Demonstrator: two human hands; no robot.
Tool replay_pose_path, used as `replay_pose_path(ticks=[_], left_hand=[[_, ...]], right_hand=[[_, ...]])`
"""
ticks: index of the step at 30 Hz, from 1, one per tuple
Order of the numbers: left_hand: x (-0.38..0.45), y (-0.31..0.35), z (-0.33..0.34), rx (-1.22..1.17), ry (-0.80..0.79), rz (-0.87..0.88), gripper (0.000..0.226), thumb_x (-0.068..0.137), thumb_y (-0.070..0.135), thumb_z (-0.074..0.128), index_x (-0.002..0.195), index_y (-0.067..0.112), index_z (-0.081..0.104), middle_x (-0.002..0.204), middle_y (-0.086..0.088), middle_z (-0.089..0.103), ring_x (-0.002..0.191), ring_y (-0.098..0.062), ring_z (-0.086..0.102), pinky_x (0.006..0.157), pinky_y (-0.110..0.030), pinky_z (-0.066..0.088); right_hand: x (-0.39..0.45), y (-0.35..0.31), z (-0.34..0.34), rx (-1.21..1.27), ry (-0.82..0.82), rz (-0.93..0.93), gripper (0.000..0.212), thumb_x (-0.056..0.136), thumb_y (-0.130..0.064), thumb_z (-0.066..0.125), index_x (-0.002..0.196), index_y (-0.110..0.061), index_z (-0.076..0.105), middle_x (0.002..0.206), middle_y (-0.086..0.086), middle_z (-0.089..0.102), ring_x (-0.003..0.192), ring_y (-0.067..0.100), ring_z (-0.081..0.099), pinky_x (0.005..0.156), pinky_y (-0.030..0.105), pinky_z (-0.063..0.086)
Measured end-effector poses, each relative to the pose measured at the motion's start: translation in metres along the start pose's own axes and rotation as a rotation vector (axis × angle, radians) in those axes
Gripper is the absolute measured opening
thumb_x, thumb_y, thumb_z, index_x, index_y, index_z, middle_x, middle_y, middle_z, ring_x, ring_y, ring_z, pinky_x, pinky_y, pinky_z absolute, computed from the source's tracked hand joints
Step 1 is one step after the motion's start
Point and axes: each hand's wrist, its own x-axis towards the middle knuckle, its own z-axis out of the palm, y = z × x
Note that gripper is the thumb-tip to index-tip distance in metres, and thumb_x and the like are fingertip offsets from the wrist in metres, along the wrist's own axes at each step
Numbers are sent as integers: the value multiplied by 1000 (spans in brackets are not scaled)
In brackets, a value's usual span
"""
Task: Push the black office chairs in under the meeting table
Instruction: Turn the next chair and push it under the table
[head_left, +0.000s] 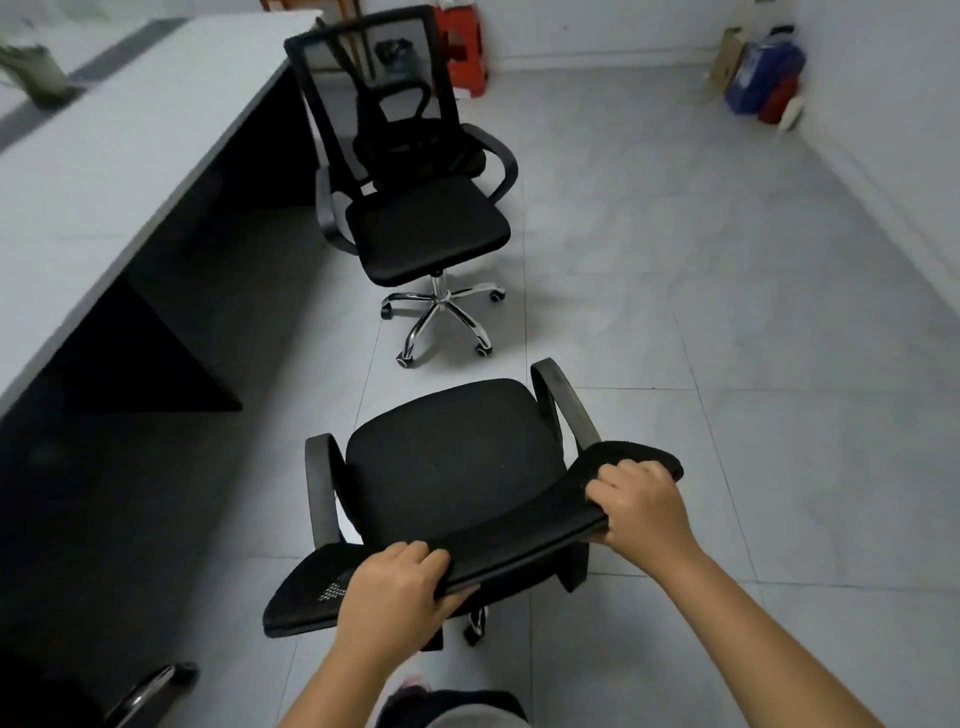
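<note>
A black office chair (452, 462) stands right in front of me on the tiled floor, seat facing away, a little to the right of the meeting table (104, 171). My left hand (395, 592) grips the top edge of its mesh backrest on the left part. My right hand (639, 506) grips the same edge further right. A second black chair (426, 228) with a chrome star base stands farther off beside the table's far end, its backrest turned away from me. The grey table top runs along the left over dark panels.
A red plastic stool (465, 49) stands against the far wall. A blue and red bag (763, 83) with a carton sits at the right wall. A pale pot (36, 73) stands on the table. Part of another chair's arm (150, 691) shows bottom left. Open floor lies to the right.
</note>
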Motion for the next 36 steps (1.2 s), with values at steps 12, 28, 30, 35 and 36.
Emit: replay_pose_path(ticks=[12, 28, 30, 35, 36], left_hand=[[45, 78, 14, 86, 146, -232, 47, 73, 56, 42, 47, 21, 58, 42, 7, 50, 38, -10, 49, 37, -18, 35], [141, 214, 43, 175, 236, -773, 45, 69, 57, 40, 55, 22, 64, 49, 8, 54, 45, -11, 52, 50, -21, 31], [156, 233, 44, 200, 234, -886, 42, 67, 54, 41, 60, 22, 67, 52, 8, 56, 47, -13, 54, 57, -26, 29], [199, 279, 49, 225, 219, -1064, 42, 67, 54, 41, 63, 22, 68, 54, 8, 57, 48, -13, 55, 58, -26, 27], [208, 285, 51, 226, 209, -1070, 41, 68, 53, 42, 63, 21, 67, 53, 7, 57, 48, -14, 55, 57, -26, 27]], right_hand=[[47, 102, 13, 159, 131, -417, 70, 77, -74, 28, 48, -14, 48, 47, -2, 44, 43, 15, 41, 54, 25, 18], [125, 235, 39, 316, 131, -898, 68, 84, -67, 24, 50, -14, 50, 49, -2, 46, 43, 15, 44, 55, 25, 22], [134, 247, 39, 348, 161, -952, 67, 85, -66, 26, 49, -14, 48, 47, -2, 45, 43, 15, 43, 55, 25, 21], [160, 284, 50, 413, 200, -1084, 66, 86, -64, 28, 49, -14, 47, 47, -1, 45, 42, 16, 44, 55, 25, 21], [167, 290, 52, 415, 208, -1109, 65, 86, -64, 27, 49, -14, 47, 47, -1, 45, 42, 16, 44, 55, 25, 20]])
